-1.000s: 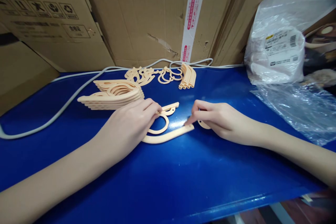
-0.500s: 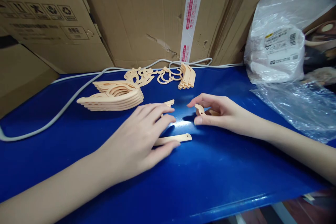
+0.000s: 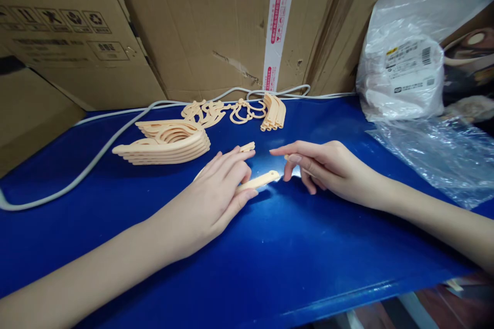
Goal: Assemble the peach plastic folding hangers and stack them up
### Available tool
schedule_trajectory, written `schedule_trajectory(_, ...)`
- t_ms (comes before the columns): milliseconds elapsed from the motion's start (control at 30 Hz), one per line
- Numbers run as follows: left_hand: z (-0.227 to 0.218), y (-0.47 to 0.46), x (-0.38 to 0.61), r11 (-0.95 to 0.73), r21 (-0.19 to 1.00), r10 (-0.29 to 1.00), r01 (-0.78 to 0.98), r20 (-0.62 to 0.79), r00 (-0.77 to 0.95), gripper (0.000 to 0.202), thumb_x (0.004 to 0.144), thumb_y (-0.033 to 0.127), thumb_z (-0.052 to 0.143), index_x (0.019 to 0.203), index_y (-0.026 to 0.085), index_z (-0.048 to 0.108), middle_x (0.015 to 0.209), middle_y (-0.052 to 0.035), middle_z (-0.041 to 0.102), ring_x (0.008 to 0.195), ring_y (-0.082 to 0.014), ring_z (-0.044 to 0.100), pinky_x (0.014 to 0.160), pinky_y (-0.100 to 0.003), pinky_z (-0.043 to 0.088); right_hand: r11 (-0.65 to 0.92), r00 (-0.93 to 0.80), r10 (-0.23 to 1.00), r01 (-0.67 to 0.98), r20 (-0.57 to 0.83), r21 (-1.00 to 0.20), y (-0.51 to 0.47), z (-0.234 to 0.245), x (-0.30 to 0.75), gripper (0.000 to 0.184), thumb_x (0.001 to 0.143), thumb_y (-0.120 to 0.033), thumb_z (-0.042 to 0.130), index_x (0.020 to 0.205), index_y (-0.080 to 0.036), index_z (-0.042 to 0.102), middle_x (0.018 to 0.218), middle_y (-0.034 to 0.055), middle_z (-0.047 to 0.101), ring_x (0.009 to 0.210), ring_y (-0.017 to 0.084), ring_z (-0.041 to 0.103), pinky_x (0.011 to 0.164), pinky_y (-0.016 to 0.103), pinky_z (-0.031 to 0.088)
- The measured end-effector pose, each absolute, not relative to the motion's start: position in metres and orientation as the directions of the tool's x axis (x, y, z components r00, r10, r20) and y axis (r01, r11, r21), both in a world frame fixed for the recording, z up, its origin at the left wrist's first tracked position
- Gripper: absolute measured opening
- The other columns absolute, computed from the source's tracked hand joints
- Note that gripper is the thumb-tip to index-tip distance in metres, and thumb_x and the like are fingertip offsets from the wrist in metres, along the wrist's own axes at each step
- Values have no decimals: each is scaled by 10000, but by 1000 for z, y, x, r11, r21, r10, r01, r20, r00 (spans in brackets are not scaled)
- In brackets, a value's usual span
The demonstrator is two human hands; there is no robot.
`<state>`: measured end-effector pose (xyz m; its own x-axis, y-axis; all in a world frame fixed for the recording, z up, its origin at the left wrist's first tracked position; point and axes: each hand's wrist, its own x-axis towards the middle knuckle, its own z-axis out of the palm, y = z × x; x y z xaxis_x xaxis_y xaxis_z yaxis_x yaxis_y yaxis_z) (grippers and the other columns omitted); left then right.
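Note:
My left hand [image 3: 219,190] lies over a peach plastic hanger [image 3: 259,180] on the blue table [image 3: 293,257], thumb and fingers pinching its arm, whose free end sticks out to the right. Another tip of the hanger shows past my fingertips. My right hand [image 3: 324,167] hovers just right of that end, fingers curled round a small peach piece that barely shows. A stack of finished peach hangers [image 3: 165,143] lies to the left of my left hand.
Loose hooks [image 3: 247,111] and a bundle of curved peach parts [image 3: 274,112] lie at the back. A grey cable [image 3: 96,151] runs along the left. Cardboard boxes [image 3: 216,25] wall the back. Plastic bags [image 3: 409,77] sit at the right.
My left hand has taken hold of the hanger and lifted its arm up and back. My right hand stays beside the arm's end, its fingers now curled further over the small piece.

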<state>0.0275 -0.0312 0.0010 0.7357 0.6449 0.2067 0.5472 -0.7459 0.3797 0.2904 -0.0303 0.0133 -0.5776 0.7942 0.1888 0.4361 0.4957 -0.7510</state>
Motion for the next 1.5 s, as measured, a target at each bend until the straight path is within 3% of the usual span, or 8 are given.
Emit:
schedule_trajectory(133, 1, -34, 29, -737, 425, 651, 526, 237, 721, 176, 1071, 329, 339, 995, 224, 457, 1488, -140, 512, 1534, -248, 271, 1212, -581, 318, 510, -542, 818, 525, 194, -682, -36, 16, 287, 224, 1063, -368, 404, 1138, -181, 505, 648, -49, 611, 518, 99, 527, 521, 223, 390)
schedule_trajectory(400, 0, -37, 30, -746, 446, 638, 494, 268, 722, 133, 1071, 324, 347, 985, 244, 409, 1524, -134, 490, 1530, -243, 285, 1191, -584, 353, 623, -693, 699, 468, 177, -627, -30, 17, 285, 327, 1066, -339, 397, 800, -201, 528, 681, -31, 541, 599, 99, 501, 613, 230, 376)
schedule_trajectory(567, -1, -35, 29, -741, 441, 640, 506, 237, 731, 119, 1071, 328, 349, 1004, 243, 399, 1555, -143, 439, 1536, -243, 267, 1193, -611, 334, 540, -612, 776, 520, 152, -661, -34, 16, 283, 297, 1072, -386, 374, 922, -201, 552, 671, -48, 536, 558, 92, 487, 573, 233, 347)
schedule_trajectory(733, -3, -36, 30, -745, 434, 640, 506, 251, 727, 123, 1069, 330, 344, 1019, 235, 407, 1550, -165, 442, 1529, -251, 285, 1191, -610, 343, 546, -631, 766, 541, 120, -639, -40, 20, 283, 326, 1065, -397, 366, 951, -185, 586, 629, -48, 504, 539, 104, 464, 547, 247, 321)
schedule_trajectory(933, -5, -35, 28, -769, 384, 623, 512, 270, 734, 160, 1073, 317, 334, 1070, 215, 458, 1534, -167, 462, 1530, -245, 281, 1208, -586, 328, 553, -631, 762, 521, 142, -651, -41, 20, 279, 307, 1046, -421, 443, 1038, -175, 627, 728, -14, 631, 592, 114, 534, 582, 243, 373)
schedule_trajectory(1100, -4, -35, 28, -794, 293, 600, 532, 244, 762, 302, 1079, 311, 290, 1133, 174, 554, 1543, -161, 461, 1526, -276, 291, 1220, -606, 288, 600, -615, 761, 546, 205, -585, -43, 16, 276, 286, 1042, -371, 492, 1080, -165, 686, 885, 34, 739, 699, 133, 640, 644, 245, 417)
schedule_trajectory(1267, -5, -35, 28, -790, 282, 608, 545, 236, 758, 363, 1083, 319, 274, 1156, 159, 591, 1548, -154, 464, 1521, -287, 300, 1221, -611, 279, 649, -627, 733, 528, 265, -547, -41, 12, 276, 261, 1036, -335, 515, 1100, -181, 716, 1018, 56, 777, 797, 163, 704, 688, 255, 459)
schedule_trajectory(1500, -8, -33, 28, -797, 266, 600, 542, 253, 759, 375, 1085, 321, 275, 1170, 156, 601, 1534, -143, 486, 1512, -276, 323, 1225, -592, 285, 697, -637, 708, 561, 304, -447, -42, 10, 278, 290, 1042, -299, 491, 1148, -149, 715, 1004, 80, 769, 863, 194, 733, 730, 269, 507)
